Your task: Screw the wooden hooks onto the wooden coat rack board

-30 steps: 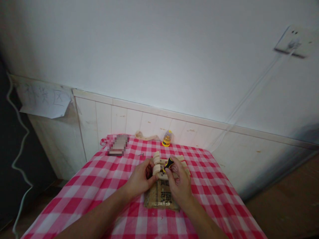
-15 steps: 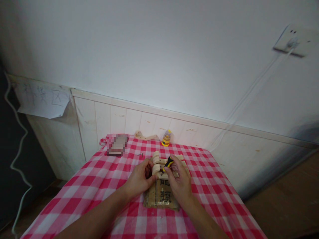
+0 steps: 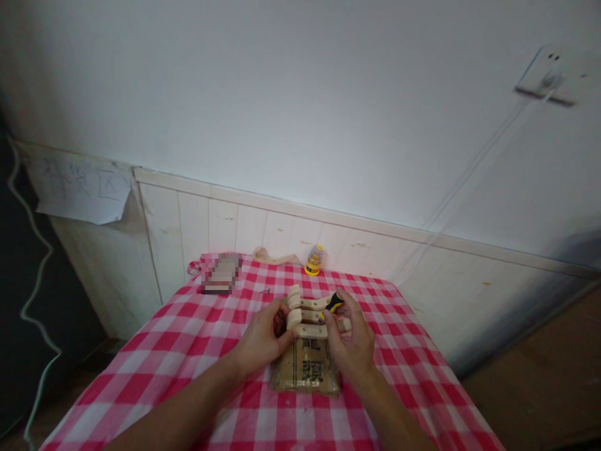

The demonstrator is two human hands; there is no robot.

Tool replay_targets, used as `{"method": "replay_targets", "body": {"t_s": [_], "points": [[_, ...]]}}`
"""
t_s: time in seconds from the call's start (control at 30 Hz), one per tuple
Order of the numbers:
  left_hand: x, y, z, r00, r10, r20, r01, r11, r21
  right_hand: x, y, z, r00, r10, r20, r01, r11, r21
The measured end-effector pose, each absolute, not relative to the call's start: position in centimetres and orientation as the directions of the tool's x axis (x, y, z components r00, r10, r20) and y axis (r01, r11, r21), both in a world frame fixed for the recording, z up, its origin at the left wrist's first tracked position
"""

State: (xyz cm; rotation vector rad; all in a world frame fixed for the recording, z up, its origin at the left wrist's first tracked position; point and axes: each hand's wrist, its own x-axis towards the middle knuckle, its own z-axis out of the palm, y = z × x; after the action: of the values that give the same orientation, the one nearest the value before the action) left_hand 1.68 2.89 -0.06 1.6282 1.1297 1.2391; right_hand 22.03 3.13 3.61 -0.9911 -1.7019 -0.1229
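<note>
— So, from the head view, where was the work and how were you gripping it?

— My left hand [image 3: 263, 338] was curled around the near left end of the pale wooden assembly of slats and rounded pegs [image 3: 307, 313], fingers pressed against it to steady it. That assembly sat on the tan printed cloth pouch with dark characters [image 3: 307, 369], in the middle of the red-and-white checked tablecloth [image 3: 188, 338]. My right hand [image 3: 352, 344] was closed on the small black-and-yellow-handled screwdriver [image 3: 334, 302], thumb and fingers pinching the handle just above the wood.

— Could you see the tip seated?

— No, my fingers hid it; I couldn't tell whether it met a screw.

— What made that step go well, in your judgement?

— Holding the tool square to the slat and pushing down while turning, I'd say, with the left hand bracing so the piece didn't skid on the cloth.

— Anything else about?

— A little yellow-capped bottle [image 3: 313, 260] stood near the white panelled wall [image 3: 225, 225], well apart from my hands.
</note>
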Motion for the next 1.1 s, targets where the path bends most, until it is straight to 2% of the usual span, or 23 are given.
{"method": "replay_targets", "body": {"t_s": [0.33,0.8,1.1], "points": [[1.71,3.06,-0.38,0.12,0.954,0.276,0.199,-0.295,0.935,22.91,3.38,4.65,-0.089,0.58,0.81,0.674,0.634,-0.379],[1.71,3.08,-0.48,0.128,0.951,0.281,0.156,-0.299,0.942,23.05,3.62,4.22,-0.107,0.645,0.757,0.622,0.637,-0.455],[1.66,2.99,-0.23,0.133,0.954,0.269,0.16,-0.289,0.944,22.92,3.61,4.52,-0.052,0.668,0.743,0.589,0.621,-0.517]]}}
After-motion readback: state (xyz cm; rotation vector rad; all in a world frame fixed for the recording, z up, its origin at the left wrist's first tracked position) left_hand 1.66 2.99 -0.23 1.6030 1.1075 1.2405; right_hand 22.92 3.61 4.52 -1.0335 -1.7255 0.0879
